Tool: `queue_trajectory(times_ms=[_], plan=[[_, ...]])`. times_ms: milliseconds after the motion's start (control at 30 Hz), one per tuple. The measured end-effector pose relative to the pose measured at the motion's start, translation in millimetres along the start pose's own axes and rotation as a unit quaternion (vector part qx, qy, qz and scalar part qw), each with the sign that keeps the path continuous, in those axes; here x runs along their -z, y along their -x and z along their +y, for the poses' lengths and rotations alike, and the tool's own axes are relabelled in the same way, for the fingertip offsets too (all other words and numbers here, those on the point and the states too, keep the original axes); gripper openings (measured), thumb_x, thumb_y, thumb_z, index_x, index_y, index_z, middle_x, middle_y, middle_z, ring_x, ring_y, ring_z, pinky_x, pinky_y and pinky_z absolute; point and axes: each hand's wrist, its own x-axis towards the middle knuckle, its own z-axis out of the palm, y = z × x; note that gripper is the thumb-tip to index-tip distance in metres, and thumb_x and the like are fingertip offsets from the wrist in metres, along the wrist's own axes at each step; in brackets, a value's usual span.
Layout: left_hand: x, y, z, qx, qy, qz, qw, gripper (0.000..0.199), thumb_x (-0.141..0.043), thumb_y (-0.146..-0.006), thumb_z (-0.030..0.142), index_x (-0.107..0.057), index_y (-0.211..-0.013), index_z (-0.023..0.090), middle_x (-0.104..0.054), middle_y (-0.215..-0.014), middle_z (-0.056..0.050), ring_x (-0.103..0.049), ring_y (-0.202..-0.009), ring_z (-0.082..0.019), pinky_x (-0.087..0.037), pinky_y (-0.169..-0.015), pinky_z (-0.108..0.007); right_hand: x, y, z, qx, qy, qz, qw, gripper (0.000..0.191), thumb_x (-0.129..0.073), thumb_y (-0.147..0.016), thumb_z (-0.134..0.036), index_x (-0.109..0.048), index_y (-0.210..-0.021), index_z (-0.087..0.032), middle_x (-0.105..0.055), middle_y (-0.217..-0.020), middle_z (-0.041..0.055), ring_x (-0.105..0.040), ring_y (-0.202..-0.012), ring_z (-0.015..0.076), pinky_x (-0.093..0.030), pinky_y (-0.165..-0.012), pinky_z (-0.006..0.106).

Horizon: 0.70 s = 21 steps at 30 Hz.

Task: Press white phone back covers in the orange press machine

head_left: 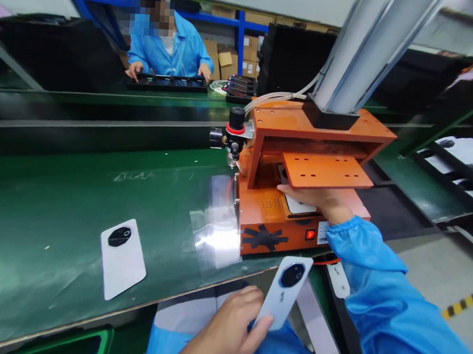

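My left hand (237, 324) is closed on a white phone back cover (281, 297), thumb on its face near the lower end. The cover is tilted, its round black camera area at the top. My right hand (319, 198) reaches into an orange press (267, 200), beneath its raised plate (328, 172). Its fingers stretch out over another white phone back cover (299, 206) lying on the press bed; the plate hides part of the hand. A third white phone back cover (122, 266) lies on the green bench to the left, camera area away from me.
The green bench (59, 198) runs leftward from the press. A pressure regulator (235, 129) sticks out on the press's left side. Black trays with white covers (468, 154) stand at the right. Across the bench, a person in blue (170, 45) handles a black tray (168, 86).
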Motion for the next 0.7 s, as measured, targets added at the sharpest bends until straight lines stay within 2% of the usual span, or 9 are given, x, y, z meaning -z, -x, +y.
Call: queue_trajectory(times_ms=[67,100,133,200,267,300,400,533,700], plan=[[-6.8,-7.6,-4.6,-0.016,-0.079,0.047,0.996,0.023,-0.044,-0.101,0.025,-0.060,-0.086,0.019,-0.066,-0.086,-0.006,-0.060,-0.081,-0.020,-0.051,-0.075,-0.033,12.1,16.9,-10.8,0.000,0.047,0.000,0.999,0.042,-0.055,-0.100,-0.056,-0.068,-0.118,-0.021,-0.069,-0.117,0.0117,-0.058,-0.121,0.0350,-0.048,-0.104,0.053],[-9.4,-10.8,-6.9,-0.026,-0.112,0.063,0.991,0.020,-0.046,-0.100,0.024,-0.062,-0.089,0.018,-0.069,-0.096,-0.009,-0.063,-0.088,-0.022,-0.054,-0.079,-0.035,18.8,32.9,-16.3,-0.004,0.080,0.011,0.997,0.040,-0.051,-0.102,-0.050,-0.066,-0.122,-0.019,-0.067,-0.121,0.0146,-0.056,-0.124,0.0360,-0.046,-0.105,0.056],[-11.2,-13.7,-8.9,-0.037,-0.138,0.069,0.987,0.017,-0.048,-0.099,0.022,-0.062,-0.090,0.018,-0.070,-0.111,-0.011,-0.064,-0.096,-0.024,-0.055,-0.084,-0.039,25.3,53.2,-20.9,-0.013,0.123,0.031,0.992,0.037,-0.049,-0.104,-0.042,-0.064,-0.126,-0.017,-0.065,-0.124,0.0167,-0.056,-0.124,0.0360,-0.044,-0.105,0.056],[-12.7,-19.3,-12.5,-0.057,-0.179,0.057,0.980,0.014,-0.050,-0.096,0.021,-0.060,-0.086,0.018,-0.059,-0.144,-0.014,-0.065,-0.105,-0.027,-0.057,-0.090,-0.044,35.8,101.8,-23.9,-0.030,0.185,0.102,0.977,0.036,-0.053,-0.101,-0.031,-0.060,-0.135,-0.019,-0.061,-0.134,0.0170,-0.056,-0.126,0.0341,-0.043,-0.106,0.053],[-12.6,-24.7,-16.1,-0.058,-0.214,0.048,0.974,0.017,-0.050,-0.095,0.019,-0.056,-0.079,0.018,-0.041,-0.162,-0.016,-0.066,-0.100,-0.027,-0.058,-0.087,-0.046,41.2,150.7,-17.9,-0.057,0.218,0.197,0.954,0.035,-0.053,-0.100,-0.025,-0.062,-0.134,-0.021,-0.064,-0.129,0.0155,-0.060,-0.120,0.0333,-0.044,-0.104,0.053],[-12.7,-27.2,-18.0,-0.054,-0.226,0.050,0.971,0.019,-0.050,-0.095,0.018,-0.054,-0.076,0.018,-0.035,-0.165,-0.017,-0.067,-0.095,-0.025,-0.059,-0.083,-0.045,41.6,172.0,-12.7,-0.075,0.227,0.219,0.946,0.036,-0.053,-0.100,-0.023,-0.062,-0.134,-0.020,-0.064,-0.125,0.0157,-0.061,-0.116,0.0333,-0.046,-0.101,0.053],[-14.9,-32.8,-22.5,-0.045,-0.260,0.060,0.963,0.021,-0.048,-0.094,0.015,-0.054,-0.075,0.018,-0.031,-0.167,-0.020,-0.067,-0.083,-0.022,-0.059,-0.072,-0.043,35.9,217.0,2.7,-0.098,0.242,0.202,0.944,0.045,-0.054,-0.099,-0.022,-0.057,-0.143,-0.021,-0.063,-0.125,0.0173,-0.062,-0.113,0.0344,-0.051,-0.096,0.055],[-20.9,-33.3,-22.6,-0.037,-0.267,0.073,0.960,0.023,-0.046,-0.096,0.014,-0.051,-0.074,0.018,-0.025,-0.168,-0.023,-0.067,-0.077,-0.020,-0.059,-0.070,-0.041,29.7,237.6,11.4,-0.085,0.242,0.158,0.953,0.056,-0.053,-0.097,-0.017,-0.047,-0.153,-0.025,-0.060,-0.137,0.0168,-0.061,-0.119,0.0337,-0.053,-0.098,0.054],[-23.0,-28.5,-20.5,-0.034,-0.260,0.079,0.962,0.025,-0.045,-0.097,0.014,-0.051,-0.074,0.019,-0.025,-0.167,-0.026,-0.068,-0.076,-0.019,-0.060,-0.071,-0.042,35.9,228.5,-2.0,-0.092,0.239,0.180,0.950,0.052,-0.055,-0.097,-0.016,-0.051,-0.148,-0.026,-0.062,-0.133,0.0151,-0.061,-0.118,0.0323,-0.051,-0.099,0.053]])
